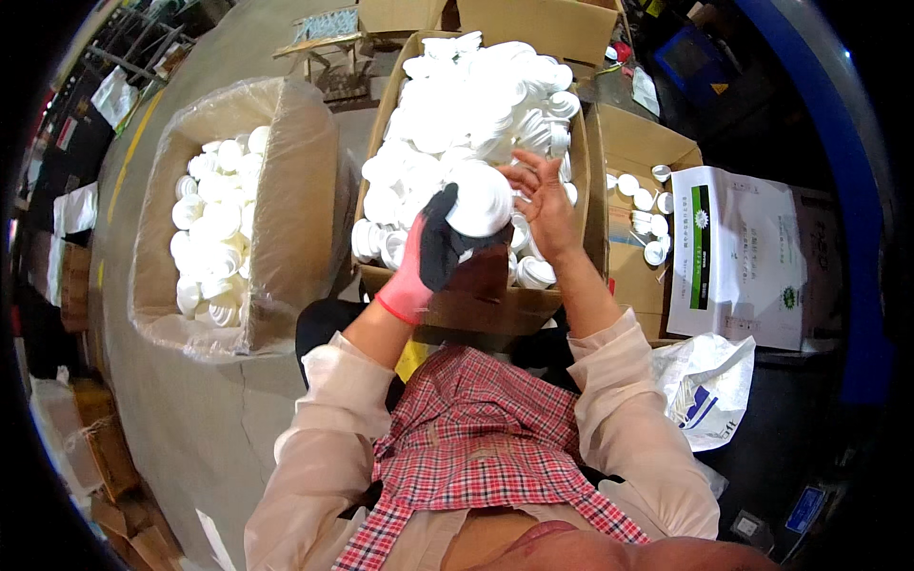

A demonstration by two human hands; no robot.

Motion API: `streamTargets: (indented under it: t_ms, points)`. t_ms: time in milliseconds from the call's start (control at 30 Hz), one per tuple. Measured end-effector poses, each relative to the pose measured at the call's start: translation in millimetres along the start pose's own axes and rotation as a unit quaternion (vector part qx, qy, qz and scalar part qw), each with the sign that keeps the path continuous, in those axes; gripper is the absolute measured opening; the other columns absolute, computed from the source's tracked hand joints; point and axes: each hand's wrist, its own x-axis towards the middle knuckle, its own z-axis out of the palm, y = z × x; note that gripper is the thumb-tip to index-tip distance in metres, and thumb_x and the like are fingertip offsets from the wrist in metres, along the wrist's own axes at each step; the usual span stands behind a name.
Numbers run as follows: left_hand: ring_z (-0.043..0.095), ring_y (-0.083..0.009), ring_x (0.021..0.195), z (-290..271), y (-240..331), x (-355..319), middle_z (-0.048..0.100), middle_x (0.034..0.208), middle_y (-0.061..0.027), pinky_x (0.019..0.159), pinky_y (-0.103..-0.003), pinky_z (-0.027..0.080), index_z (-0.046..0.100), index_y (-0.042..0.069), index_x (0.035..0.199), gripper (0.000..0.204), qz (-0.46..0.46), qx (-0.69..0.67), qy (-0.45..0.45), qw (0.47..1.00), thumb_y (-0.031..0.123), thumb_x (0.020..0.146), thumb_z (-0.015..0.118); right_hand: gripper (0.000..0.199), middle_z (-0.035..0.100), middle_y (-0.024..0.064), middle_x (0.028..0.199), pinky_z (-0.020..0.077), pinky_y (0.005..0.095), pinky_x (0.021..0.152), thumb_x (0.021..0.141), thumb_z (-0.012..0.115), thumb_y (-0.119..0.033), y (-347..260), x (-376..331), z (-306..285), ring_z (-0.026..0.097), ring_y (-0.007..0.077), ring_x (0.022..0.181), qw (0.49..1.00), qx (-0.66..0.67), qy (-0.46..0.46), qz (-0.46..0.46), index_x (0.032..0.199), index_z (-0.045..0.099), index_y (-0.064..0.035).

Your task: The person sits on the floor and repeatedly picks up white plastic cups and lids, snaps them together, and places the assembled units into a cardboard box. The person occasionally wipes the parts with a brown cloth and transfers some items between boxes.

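Observation:
My left hand (428,249), in a pink and black glove, is closed on a round white plastic piece (480,200) shaped like a lid or shallow disc. Its broad face is turned up. Just right of it is my bare right hand (552,211), fingers apart and with nothing in its grasp; I cannot tell whether the fingertips touch the disc's edge. Both hands are over the near part of a cardboard box (535,301) heaped with similar white round pieces (466,105), some of them nested in stacks.
To the left stands a plastic-lined cardboard box (297,181) holding more white pieces. At the right, an open carton (636,141) contains several small white parts, beside a printed white carton (733,257). A crumpled white bag (709,390) lies nearer me.

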Motion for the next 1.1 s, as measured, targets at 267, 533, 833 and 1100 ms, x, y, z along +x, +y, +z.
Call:
streamTargets:
  t_ms: [267, 533, 833, 1100]
  points:
    - [0.047, -0.0389, 0.125, -56.4, 78.1, -12.5, 0.049, 0.136, -0.0170, 0.107, -0.058, 0.035, 0.043, 0.004, 0.136, 0.058, 0.340, 0.046, 0.028, 0.939, 0.046, 0.096, 0.048, 0.023, 0.068, 0.0072, 0.091, 0.0501, 0.0319, 0.073, 0.088, 0.064, -0.023, 49.2, 13.7, -36.0, 0.063, 0.0175, 0.083, 0.928, -0.367, -0.050, -0.047, 0.100, 0.067, -0.0038]
    - [0.053, -0.0399, 0.117, -72.9, 64.9, -7.2, 0.059, 0.121, -0.0188, 0.102, -0.053, 0.042, 0.058, 0.002, 0.118, 0.039, 0.180, -0.029, 0.070, 0.981, 0.032, 0.098, 0.044, 0.057, 0.055, 0.0185, 0.119, 0.0422, 0.0457, 0.095, 0.073, 0.075, -0.025, 138.2, 0.1, 13.0, 0.047, 0.0388, 0.111, 0.770, -0.594, -0.214, -0.089, 0.122, 0.054, -0.0043]
    - [0.054, -0.0277, 0.115, -78.2, 42.3, -3.5, 0.056, 0.125, -0.0124, 0.092, -0.044, 0.048, 0.048, 0.008, 0.130, 0.045, 0.148, 0.144, 0.207, 0.956, 0.038, 0.097, 0.048, 0.030, 0.063, 0.0052, 0.075, 0.0461, 0.0344, 0.067, 0.068, 0.080, -0.017, 97.1, 7.3, 9.3, 0.057, 0.0187, 0.072, 0.919, -0.363, -0.149, 0.021, 0.084, 0.059, -0.0030]
    - [0.040, -0.0391, 0.127, -40.6, 20.5, -10.5, 0.036, 0.142, -0.0210, 0.107, -0.062, 0.028, 0.030, 0.004, 0.144, 0.090, -0.039, -0.224, -0.067, 0.972, 0.071, 0.084, 0.046, 0.037, 0.063, 0.0127, 0.115, 0.0447, 0.0364, 0.093, 0.082, 0.072, -0.027, 5.7, 8.9, -38.2, 0.058, 0.0267, 0.108, 0.931, -0.339, -0.098, -0.098, 0.111, 0.064, -0.0053]
